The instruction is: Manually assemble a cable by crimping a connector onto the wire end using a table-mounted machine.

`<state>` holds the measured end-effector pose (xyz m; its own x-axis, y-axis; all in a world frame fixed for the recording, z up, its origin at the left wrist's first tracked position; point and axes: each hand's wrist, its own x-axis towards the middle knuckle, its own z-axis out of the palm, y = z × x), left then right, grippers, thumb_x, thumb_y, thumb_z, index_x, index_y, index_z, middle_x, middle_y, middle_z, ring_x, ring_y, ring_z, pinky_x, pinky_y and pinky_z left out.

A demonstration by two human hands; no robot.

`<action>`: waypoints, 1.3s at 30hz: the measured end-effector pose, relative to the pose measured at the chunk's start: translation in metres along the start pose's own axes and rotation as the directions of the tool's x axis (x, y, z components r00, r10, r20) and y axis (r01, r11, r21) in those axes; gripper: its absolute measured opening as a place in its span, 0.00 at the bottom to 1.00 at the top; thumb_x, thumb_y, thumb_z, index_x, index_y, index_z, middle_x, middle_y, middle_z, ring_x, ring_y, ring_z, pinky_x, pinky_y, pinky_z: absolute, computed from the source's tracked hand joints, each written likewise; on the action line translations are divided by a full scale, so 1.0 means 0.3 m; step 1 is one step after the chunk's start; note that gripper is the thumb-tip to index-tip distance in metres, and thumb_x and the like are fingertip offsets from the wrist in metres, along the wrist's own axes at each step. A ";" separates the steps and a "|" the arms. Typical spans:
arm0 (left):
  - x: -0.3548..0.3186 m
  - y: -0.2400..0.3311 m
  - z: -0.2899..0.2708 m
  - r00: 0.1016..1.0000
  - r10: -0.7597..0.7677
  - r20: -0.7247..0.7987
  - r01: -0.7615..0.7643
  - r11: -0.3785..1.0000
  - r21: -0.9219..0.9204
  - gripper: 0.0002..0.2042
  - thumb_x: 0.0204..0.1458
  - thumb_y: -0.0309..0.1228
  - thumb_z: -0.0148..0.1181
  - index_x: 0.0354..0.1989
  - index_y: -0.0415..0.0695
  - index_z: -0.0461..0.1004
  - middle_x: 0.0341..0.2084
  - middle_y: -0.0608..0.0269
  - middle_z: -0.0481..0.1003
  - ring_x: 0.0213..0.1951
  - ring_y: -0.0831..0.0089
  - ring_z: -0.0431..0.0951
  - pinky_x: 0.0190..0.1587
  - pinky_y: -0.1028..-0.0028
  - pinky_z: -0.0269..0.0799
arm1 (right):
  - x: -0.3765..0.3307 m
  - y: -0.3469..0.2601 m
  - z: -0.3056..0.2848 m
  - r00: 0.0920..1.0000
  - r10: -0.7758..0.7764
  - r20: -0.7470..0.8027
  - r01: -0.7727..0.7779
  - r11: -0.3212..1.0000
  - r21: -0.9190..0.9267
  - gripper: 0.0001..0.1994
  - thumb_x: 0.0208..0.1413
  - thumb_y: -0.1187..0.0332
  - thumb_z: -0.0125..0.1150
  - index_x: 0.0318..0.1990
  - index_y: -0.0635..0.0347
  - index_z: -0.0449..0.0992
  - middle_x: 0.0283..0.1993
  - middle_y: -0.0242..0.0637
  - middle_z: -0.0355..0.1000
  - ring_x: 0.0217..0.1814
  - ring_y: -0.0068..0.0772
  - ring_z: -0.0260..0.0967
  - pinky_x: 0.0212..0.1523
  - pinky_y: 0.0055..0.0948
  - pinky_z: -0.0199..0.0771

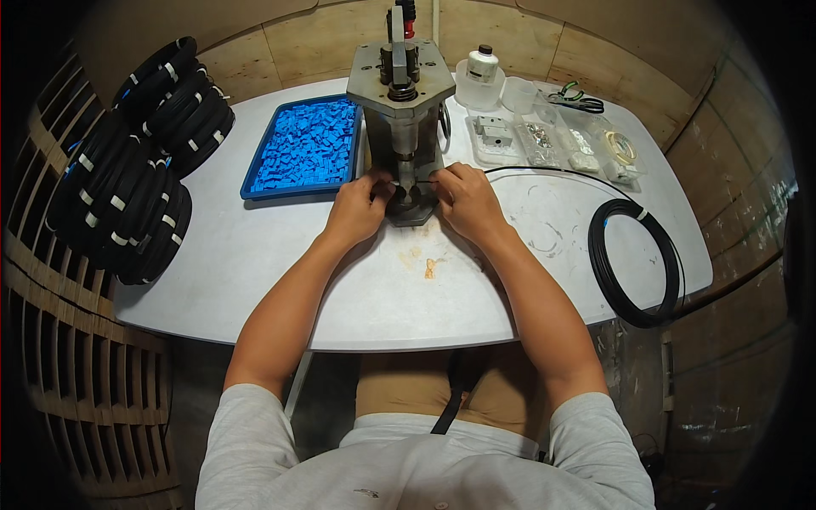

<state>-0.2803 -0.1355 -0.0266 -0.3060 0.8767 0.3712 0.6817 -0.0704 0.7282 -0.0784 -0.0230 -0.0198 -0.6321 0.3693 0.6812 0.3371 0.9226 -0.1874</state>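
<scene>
The person is sitting at a white surface [255,280], both hands working at the foot of a grey metal hand press [401,93]. The left hand [359,208] is curling its fingers at the press base; what it is pinching is hidden behind them. The right hand [463,200] is pinching a thin black cable [544,172], which is running right toward a loose black coil [633,263] hanging partly over the surface edge. The part under the ram is too small to make out. A blue tray [306,149] of small blue pieces is lying just left of the press. Bundled black coils [140,170] are piling at the far left, partly cut off by darkness.
</scene>
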 end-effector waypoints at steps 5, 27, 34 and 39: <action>0.001 0.002 -0.004 1.000 -0.010 0.009 0.010 1.000 0.004 0.11 0.62 0.28 0.59 0.49 0.36 0.77 0.34 0.46 0.83 0.38 0.60 0.86 0.43 0.67 0.78 | 0.000 -0.002 0.000 1.000 -0.001 0.003 0.001 1.000 -0.013 0.06 0.54 0.73 0.65 0.40 0.56 0.79 0.37 0.38 0.73 0.44 0.44 0.72 0.47 0.40 0.68; -0.002 0.007 -0.003 0.999 0.038 0.000 -0.038 0.999 0.037 0.13 0.62 0.31 0.59 0.51 0.37 0.79 0.35 0.44 0.83 0.38 0.58 0.86 0.43 0.66 0.78 | -0.001 -0.003 0.003 1.000 0.000 -0.011 0.000 0.999 -0.035 0.06 0.56 0.72 0.65 0.41 0.56 0.80 0.37 0.37 0.74 0.44 0.42 0.72 0.48 0.39 0.66; -0.001 0.004 -0.003 0.999 0.049 -0.014 -0.049 0.999 0.012 0.13 0.62 0.32 0.60 0.50 0.37 0.80 0.33 0.44 0.83 0.35 0.58 0.85 0.42 0.66 0.78 | 0.000 -0.004 0.001 1.000 0.000 -0.004 0.000 0.999 -0.033 0.06 0.56 0.72 0.64 0.40 0.56 0.79 0.38 0.38 0.74 0.44 0.43 0.72 0.47 0.39 0.66; -0.002 0.014 -0.002 1.000 0.025 -0.017 -0.024 0.999 0.045 0.13 0.62 0.32 0.61 0.50 0.37 0.80 0.33 0.44 0.83 0.35 0.58 0.86 0.41 0.66 0.78 | -0.002 0.000 0.004 1.000 -0.003 -0.007 0.002 0.999 -0.050 0.05 0.55 0.72 0.65 0.39 0.56 0.78 0.37 0.37 0.74 0.44 0.43 0.72 0.46 0.40 0.67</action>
<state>-0.2774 -0.1367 -0.0234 -0.3001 0.8664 0.3991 0.7182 -0.0701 0.6923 -0.0789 -0.0231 -0.0210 -0.6284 0.3662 0.6863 0.3701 0.9168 -0.1503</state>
